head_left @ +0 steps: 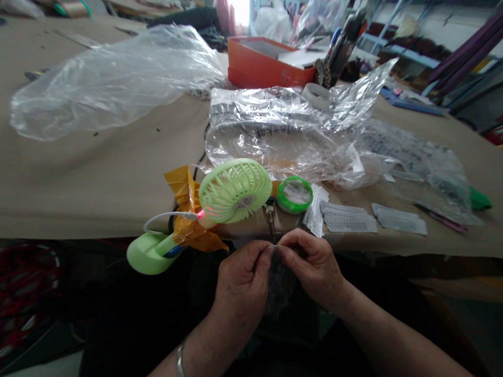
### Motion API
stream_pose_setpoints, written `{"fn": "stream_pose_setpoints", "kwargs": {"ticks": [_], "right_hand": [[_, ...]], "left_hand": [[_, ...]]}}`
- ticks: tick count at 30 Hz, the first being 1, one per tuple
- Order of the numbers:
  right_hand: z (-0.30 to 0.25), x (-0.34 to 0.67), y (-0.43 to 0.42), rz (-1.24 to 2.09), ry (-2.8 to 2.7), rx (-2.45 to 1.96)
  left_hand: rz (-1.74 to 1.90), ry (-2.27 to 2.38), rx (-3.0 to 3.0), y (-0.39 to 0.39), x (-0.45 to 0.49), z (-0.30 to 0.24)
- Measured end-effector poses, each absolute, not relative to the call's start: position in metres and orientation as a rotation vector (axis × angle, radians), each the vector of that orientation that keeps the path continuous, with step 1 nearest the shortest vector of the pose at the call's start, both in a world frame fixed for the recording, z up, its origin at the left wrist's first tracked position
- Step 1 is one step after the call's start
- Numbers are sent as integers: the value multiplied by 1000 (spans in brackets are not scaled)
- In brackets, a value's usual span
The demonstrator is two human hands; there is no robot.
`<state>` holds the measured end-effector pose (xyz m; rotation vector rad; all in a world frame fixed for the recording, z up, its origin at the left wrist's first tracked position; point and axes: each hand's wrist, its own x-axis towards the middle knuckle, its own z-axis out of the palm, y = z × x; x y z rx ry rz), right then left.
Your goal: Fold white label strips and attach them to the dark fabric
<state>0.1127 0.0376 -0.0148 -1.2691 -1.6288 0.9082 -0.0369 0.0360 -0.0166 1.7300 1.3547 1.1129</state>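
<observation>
My left hand (243, 277) and my right hand (312, 266) meet below the table's front edge, fingers pinched together on something small and thin that I cannot make out. A dark, translucent piece hangs below them. Just above stands a small metal post (271, 219) at the table edge. A light green hand fan (234, 190) is taped there with orange tape (186, 213); its base (148, 252) juts out to the left. A green ring-shaped tub (293, 194) sits to the fan's right.
Paper label strips (349, 218) lie right of the tub. Crinkled clear plastic bags (282, 132) cover the table's middle, a large one (111, 78) at left. An orange box (267, 61) and a tape roll (317, 95) sit farther back. Brown paper (90, 177) covers the table.
</observation>
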Motion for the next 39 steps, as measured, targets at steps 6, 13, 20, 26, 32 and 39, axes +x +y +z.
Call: {"fn": "stream_pose_setpoints", "kwargs": {"ticks": [6, 13, 20, 26, 32, 39], "right_hand": [[-18, 113, 39, 894, -1610, -1278], [-20, 112, 35, 978, -1553, -1269], [-8, 144, 11, 654, -1836, -1276], [-11, 179, 25, -220, -2074, -1356], [-24, 183, 32, -295, -2067, -1332], [-19, 187, 31, -204, -1970, -1206]], "left_hand": [[1098, 1363, 1717, 40, -36, -18], [1082, 1340, 1712, 36, -36, -14], [981, 1357, 1699, 26, -43, -30], [879, 1385, 1651, 23, -39, -60], [833, 1298, 1536, 15, -30, -55], [738, 1146, 1114, 23, -6, -19]]}}
